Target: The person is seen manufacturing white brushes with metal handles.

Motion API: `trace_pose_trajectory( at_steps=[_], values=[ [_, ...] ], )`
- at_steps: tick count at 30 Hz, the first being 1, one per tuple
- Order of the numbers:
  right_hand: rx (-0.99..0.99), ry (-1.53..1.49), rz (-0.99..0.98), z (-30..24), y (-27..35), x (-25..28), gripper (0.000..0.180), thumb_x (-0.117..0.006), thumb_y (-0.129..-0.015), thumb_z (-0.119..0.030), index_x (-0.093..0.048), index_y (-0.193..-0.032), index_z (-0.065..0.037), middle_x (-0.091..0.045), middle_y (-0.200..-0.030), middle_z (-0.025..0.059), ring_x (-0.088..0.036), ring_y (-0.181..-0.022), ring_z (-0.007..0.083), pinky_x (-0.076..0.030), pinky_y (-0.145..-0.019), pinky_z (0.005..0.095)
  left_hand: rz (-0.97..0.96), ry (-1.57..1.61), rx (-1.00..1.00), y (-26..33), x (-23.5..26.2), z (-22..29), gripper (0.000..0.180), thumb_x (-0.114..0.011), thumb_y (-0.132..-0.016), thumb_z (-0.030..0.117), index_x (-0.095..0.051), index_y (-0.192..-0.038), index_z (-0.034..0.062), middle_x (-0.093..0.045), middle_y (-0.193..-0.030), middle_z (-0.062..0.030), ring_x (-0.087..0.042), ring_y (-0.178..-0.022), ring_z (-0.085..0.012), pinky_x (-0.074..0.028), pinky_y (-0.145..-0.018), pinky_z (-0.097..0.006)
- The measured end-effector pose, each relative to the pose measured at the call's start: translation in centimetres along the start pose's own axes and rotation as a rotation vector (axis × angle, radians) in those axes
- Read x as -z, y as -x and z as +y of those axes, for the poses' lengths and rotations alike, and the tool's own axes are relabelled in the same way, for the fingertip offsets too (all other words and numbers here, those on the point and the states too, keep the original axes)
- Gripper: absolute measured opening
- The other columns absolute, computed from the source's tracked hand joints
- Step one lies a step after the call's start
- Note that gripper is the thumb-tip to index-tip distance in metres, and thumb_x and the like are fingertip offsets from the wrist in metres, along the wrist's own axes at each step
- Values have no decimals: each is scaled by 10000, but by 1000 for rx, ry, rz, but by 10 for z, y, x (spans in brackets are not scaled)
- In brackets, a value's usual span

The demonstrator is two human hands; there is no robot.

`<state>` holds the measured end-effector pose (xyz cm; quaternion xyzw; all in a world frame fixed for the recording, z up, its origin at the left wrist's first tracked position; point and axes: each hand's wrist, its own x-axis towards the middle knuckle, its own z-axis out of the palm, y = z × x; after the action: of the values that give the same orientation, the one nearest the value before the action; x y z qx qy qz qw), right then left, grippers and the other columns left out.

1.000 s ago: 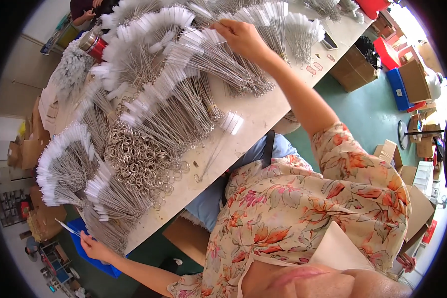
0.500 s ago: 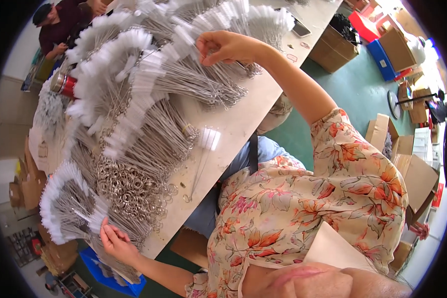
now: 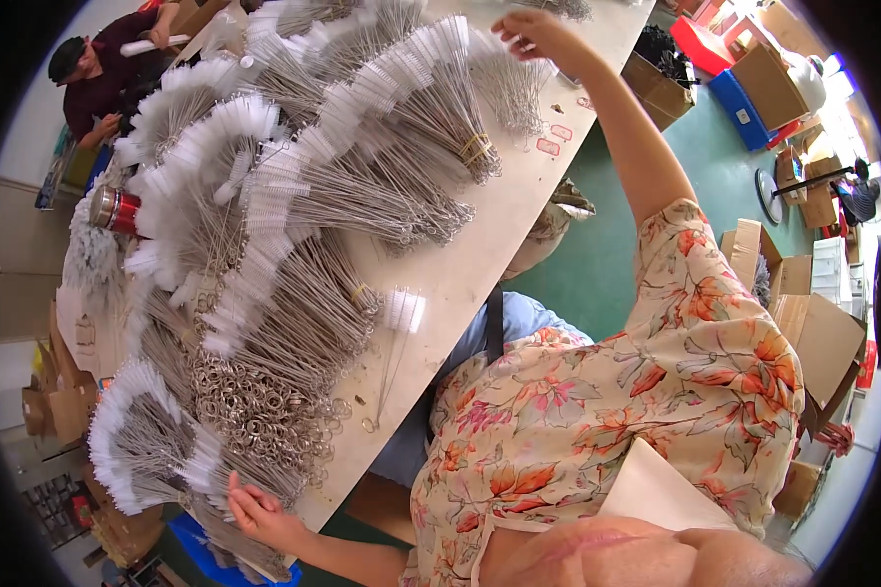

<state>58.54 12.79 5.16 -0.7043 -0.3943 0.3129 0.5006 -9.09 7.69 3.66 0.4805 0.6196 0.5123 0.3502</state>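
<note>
Wire brushes and your two hands at the worktop (image 3: 436,279). Your left hand (image 3: 264,519), lower left, has its fingers bent beside a fan of white-bristled brushes (image 3: 117,465); whether they pinch one cannot be told. Your right hand (image 3: 541,37), top centre, has its fingers loosely parted, with nothing visible in them, near another brush cluster (image 3: 509,83). Progress, as judged from the layout, is partial: a banded bundle (image 3: 450,108), upper centre, and a second banded bundle (image 3: 328,269), mid-frame, appear gathered. Left over are a lone brush (image 3: 404,311) near the centre and, left of it, a heap of metal rings (image 3: 255,401), possibly handle ends. No total can be counted.
</note>
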Motion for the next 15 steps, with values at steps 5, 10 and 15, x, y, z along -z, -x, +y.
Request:
trace_pose_trajectory(
  at_steps=[5, 10, 15],
  values=[
    [95, 835, 275, 75, -34, -16, 284, -617, -720, -319, -693, -893, -106, -662, -844, 147, -628, -819, 295, -488, -738, 383, -59, 122, 93, 11, -31, -9, 292, -462, -952, 233, -565, -1080, -7, -375, -648, 38, -248, -485, -14, -176, -400, -168],
    [99, 849, 226, 37, -31, -25, 293, -628, -751, -374, -683, -793, -90, -656, -756, 105, -617, -702, 243, -477, -671, 345, -80, 234, 123, 16, -45, -6, 283, -461, -951, 228, -564, -1037, -22, -402, -673, 24, -292, -498, -22, -202, -416, -170],
    [609, 527, 495, -38, 4, -25, 281, -455, -946, -303, -572, -895, -53, -549, -737, -2, -523, -661, 105, -456, -643, 254, -221, 505, 33, 13, -80, 2, 269, -474, -940, 188, -585, -998, -49, -444, -688, 2, -347, -562, -36, -262, -468, -177]
  ],
)
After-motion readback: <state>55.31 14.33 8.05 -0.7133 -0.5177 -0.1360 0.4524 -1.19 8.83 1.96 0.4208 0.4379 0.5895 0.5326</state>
